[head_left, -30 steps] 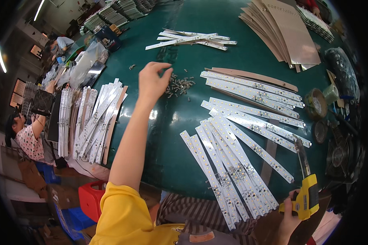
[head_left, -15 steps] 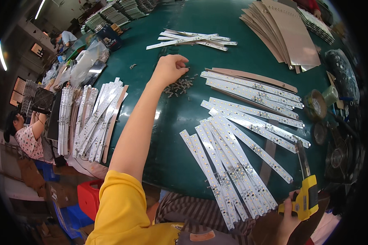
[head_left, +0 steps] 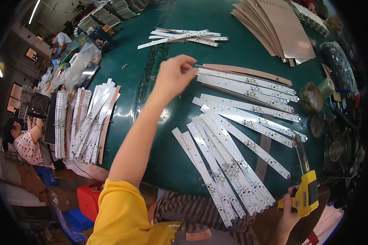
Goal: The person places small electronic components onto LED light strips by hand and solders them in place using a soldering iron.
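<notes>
My left hand (head_left: 173,77) reaches over the green table with thumb and fingers bent together, at the left ends of the upper LED strips (head_left: 249,83). What it pinches, if anything, is too small to make out. Beneath it, the pile of small metal parts is mostly hidden. My right hand (head_left: 289,214) grips a yellow and black soldering gun (head_left: 307,196) at the lower right. Its metal tip points up beside the right ends of the middle LED strips (head_left: 253,122). More white LED strips (head_left: 229,167) fan out nearer me, over the table's front edge.
Crossed LED strips (head_left: 184,36) lie farther back, and more are stacked at left (head_left: 92,122). Brown sheets (head_left: 282,28) stand at the far right. A tape roll (head_left: 310,98) and a round fan guard (head_left: 338,151) line the right side. Another person (head_left: 28,143) sits at left.
My left hand has moved right from above the pile of small parts to the ends of the upper strips. The right hand keeps hold of the soldering gun, nearly unmoved.
</notes>
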The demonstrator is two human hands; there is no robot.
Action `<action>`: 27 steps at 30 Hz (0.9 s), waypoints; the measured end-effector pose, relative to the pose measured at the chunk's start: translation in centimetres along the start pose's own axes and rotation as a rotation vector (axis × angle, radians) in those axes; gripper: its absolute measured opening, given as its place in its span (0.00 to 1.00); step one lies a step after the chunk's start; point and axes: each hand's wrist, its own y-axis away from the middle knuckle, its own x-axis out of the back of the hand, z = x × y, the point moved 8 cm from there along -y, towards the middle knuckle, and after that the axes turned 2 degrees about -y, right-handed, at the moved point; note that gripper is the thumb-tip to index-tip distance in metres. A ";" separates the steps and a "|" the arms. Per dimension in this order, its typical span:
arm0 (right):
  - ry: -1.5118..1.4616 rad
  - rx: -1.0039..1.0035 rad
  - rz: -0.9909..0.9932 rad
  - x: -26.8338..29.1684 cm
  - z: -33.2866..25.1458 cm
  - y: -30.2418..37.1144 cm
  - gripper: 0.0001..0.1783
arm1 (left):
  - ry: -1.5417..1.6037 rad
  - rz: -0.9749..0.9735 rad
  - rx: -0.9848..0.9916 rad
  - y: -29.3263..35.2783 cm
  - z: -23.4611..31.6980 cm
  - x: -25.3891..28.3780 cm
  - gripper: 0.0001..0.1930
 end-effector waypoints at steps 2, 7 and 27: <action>0.028 0.004 -0.002 0.4 0.4 0.3 0.31 | 0.205 -0.090 0.038 2.5 2.9 -2.3 0.12; 0.043 0.024 0.054 -1.9 -1.5 0.3 0.39 | 0.549 -0.261 0.064 8.9 8.0 -6.3 0.10; 0.552 0.441 -0.123 -5.8 -7.6 -3.0 0.20 | -0.069 -0.054 -0.169 14.2 12.2 -7.2 0.07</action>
